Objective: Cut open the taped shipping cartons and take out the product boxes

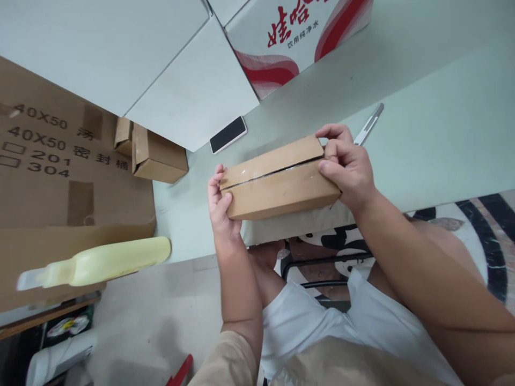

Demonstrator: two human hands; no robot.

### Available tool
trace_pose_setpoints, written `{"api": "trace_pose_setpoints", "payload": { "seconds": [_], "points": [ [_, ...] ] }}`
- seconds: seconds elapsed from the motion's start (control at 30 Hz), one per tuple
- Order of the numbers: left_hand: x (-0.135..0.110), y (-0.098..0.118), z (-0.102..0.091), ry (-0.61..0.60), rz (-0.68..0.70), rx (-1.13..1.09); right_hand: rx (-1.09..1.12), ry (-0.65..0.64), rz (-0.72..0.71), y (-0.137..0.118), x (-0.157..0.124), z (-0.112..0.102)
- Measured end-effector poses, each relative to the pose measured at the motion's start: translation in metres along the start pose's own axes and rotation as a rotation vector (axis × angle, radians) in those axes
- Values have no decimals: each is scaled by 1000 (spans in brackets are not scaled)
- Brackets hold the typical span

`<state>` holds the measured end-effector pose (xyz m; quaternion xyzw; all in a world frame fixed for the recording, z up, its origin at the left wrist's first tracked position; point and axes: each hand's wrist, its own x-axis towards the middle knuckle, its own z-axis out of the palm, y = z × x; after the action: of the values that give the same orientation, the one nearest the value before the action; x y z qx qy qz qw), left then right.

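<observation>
A long brown cardboard box (281, 187) is held between my two hands above the near edge of the table. My left hand (224, 206) grips its left end, thumb on the near face and fingers round the far side. At the right end, my right hand (348, 163) closes on the corner, its fingertips by the lid edge. A dark narrow gap runs lengthwise between the flap and the body; what is inside is hidden. Just beyond my right hand, a grey utility knife (369, 124) lies on the table.
Behind the box lies a phone (228, 135) on the pale green table (434, 123). Smaller cardboard boxes (161, 156) sit at left, near a large printed carton (76, 187). White boxes (193, 80) and a red-and-white carton (298, 48) stand behind. A yellow bottle (120, 260) is at lower left.
</observation>
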<state>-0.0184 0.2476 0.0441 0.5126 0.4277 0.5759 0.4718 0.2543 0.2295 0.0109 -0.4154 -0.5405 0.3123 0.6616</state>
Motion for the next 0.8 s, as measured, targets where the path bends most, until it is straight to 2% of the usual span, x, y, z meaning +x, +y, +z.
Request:
{"api": "trace_pose_setpoints", "payload": {
  "seconds": [0.13,0.23,0.3,0.37,0.47,0.6,0.67,0.7,0.73,0.8],
  "points": [
    [0,-3,-1,-30,-126,-44,-39,33,76,2,1,1],
    [-2,-2,-1,-14,-118,-54,-138,96,110,-2,5,1],
    [-3,-2,0,12,-107,-64,-338,194,178,-3,9,-4],
    [-4,-2,0,20,-114,-77,-613,249,307,-1,12,-14],
    [-4,-1,2,13,-134,-91,-944,180,545,4,15,-29],
    [-4,0,6,37,-149,-109,-1130,-57,746,9,16,-39],
    [-5,0,9,48,-143,-119,-1165,-139,760,15,16,-41],
    [-5,0,10,46,-136,-121,-1164,-136,740,20,16,-42],
    [-6,-1,11,39,-126,-121,-1141,-95,708,27,16,-44],
    [-9,-2,12,14,-114,-116,-992,74,602,44,16,-48]
  ]
}}
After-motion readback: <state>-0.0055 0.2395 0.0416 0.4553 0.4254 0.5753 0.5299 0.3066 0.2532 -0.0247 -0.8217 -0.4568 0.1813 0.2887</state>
